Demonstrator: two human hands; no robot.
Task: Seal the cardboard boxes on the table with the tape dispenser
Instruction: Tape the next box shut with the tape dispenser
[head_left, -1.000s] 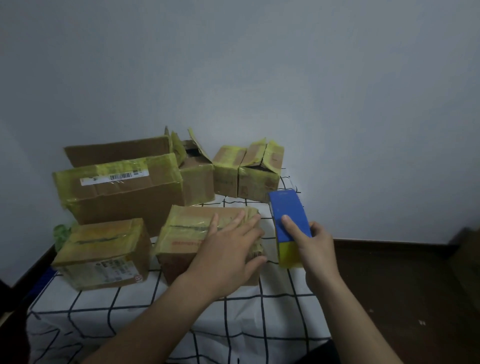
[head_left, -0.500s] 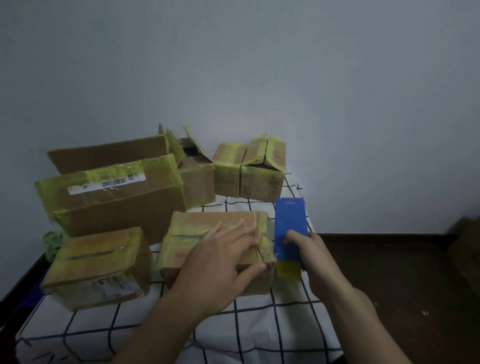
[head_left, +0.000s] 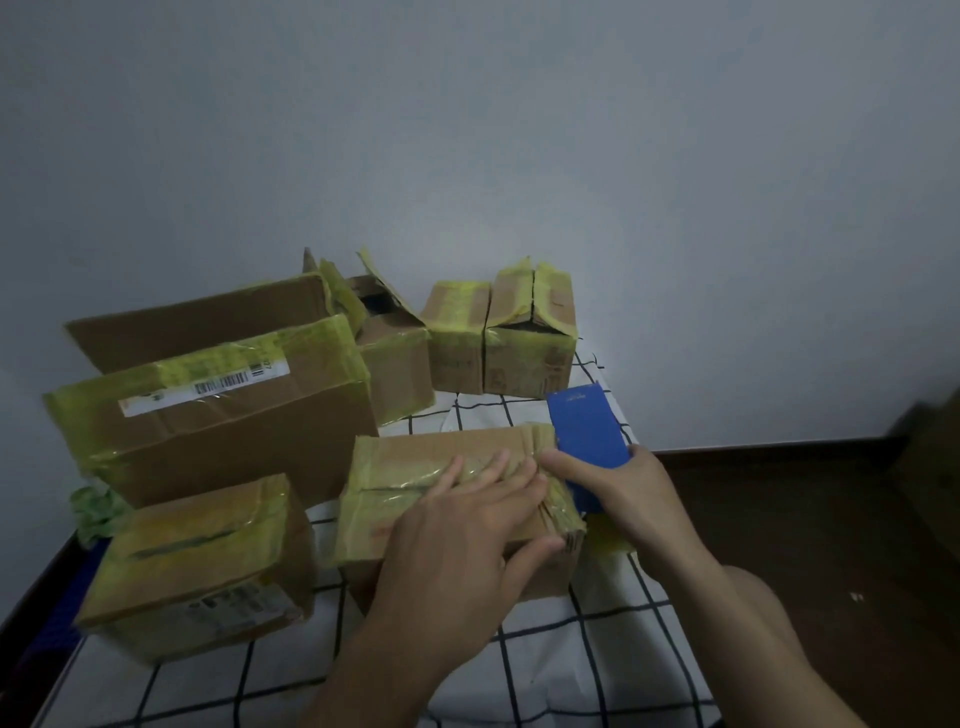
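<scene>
right hand (head_left: 641, 501) grips tape dispenser (head_left: 586, 434), lengthwise pointing away; left hand (head_left: 457, 545) flat on box (head_left: 410, 460).

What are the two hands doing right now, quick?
Left hand: open, fingers flat, pressing on top of the front cardboard box.
Right hand: closed around the blue tape dispenser at that box's right edge.

A single head-worn camera looks forward and down from close above the table (head_left: 545, 675), facing the wall (head_left: 519, 130).
</scene>
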